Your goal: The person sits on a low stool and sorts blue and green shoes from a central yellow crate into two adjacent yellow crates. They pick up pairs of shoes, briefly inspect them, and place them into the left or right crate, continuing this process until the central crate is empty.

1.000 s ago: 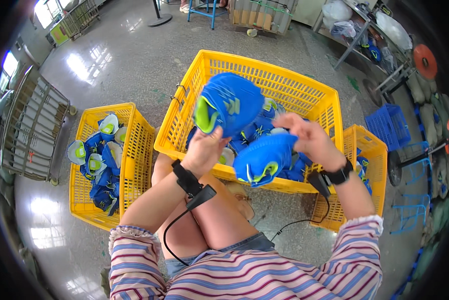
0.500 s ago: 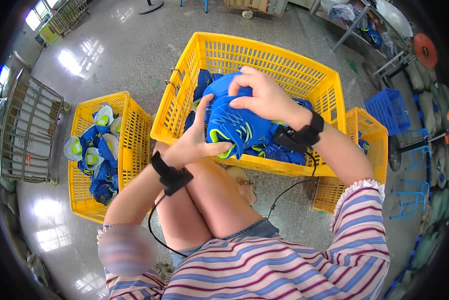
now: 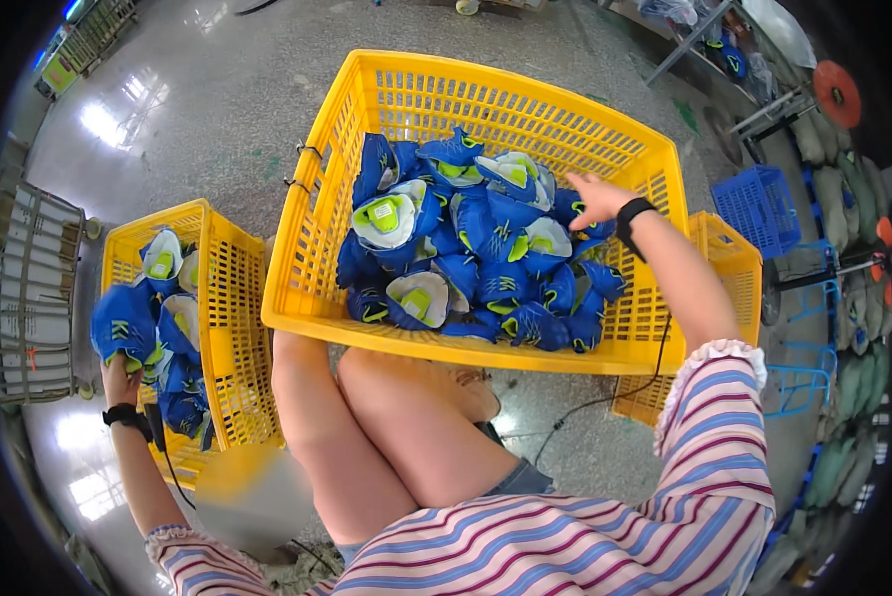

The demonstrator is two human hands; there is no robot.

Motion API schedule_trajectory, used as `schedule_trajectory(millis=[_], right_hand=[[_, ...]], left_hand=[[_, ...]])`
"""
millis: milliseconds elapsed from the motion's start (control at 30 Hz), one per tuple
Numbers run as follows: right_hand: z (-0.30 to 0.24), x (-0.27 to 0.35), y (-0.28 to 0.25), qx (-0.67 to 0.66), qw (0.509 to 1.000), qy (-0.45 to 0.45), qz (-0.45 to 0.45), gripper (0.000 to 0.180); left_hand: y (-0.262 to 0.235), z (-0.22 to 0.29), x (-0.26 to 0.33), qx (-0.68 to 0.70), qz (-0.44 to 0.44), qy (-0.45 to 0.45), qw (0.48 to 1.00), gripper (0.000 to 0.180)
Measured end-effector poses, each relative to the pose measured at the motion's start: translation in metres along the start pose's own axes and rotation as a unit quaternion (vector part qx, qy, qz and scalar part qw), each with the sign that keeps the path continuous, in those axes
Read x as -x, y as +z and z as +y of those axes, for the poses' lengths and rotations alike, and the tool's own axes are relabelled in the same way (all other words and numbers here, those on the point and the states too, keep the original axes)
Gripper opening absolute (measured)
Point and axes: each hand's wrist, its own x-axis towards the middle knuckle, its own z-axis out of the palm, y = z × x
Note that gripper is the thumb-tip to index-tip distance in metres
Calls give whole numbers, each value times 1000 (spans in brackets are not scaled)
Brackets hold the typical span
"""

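My left hand (image 3: 120, 379) is closed on a blue shoe upper (image 3: 123, 320) with lime-green edging. It holds this piece at the outer side of the smaller yellow crate (image 3: 237, 338), which has similar blue uppers with pale linings in it. My right hand (image 3: 597, 202) hovers over the right part of the big yellow crate (image 3: 486, 350), fingers spread and nothing held. Below and beside it lies a heap of blue shoe uppers (image 3: 487, 226), several showing white linings with lime-green labels.
Behind the big crate's right side stands another yellow crate (image 3: 729, 258). A blue crate (image 3: 757, 211) and light-blue stools (image 3: 806, 377) are further right. A wheeled rack (image 3: 36, 288) stands at the far left. A thin cable (image 3: 605, 399) hangs by my right side.
Both hands were on a blue shoe upper above the big crate. My left hand has carried it left to the smaller crate. My right hand has let go and opened over the heap.
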Motion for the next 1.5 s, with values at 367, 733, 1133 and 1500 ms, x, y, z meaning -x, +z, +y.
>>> schedule_trajectory(millis=[367,733,1133,1500], right_hand=[[-74,-102,138,242,940,19,240,74],[-82,91,-42,-772,607,-163,89,63],[-110,168,-9,-980,121,-156,-3,43],[-142,142,18,-869,475,-82,113,28]], left_hand=[[232,95,96,-303,-17,398,866,38],[375,146,256,-133,-390,372,832,39],[408,161,340,319,-510,10,799,36],[403,139,357,103,-445,131,880,25]])
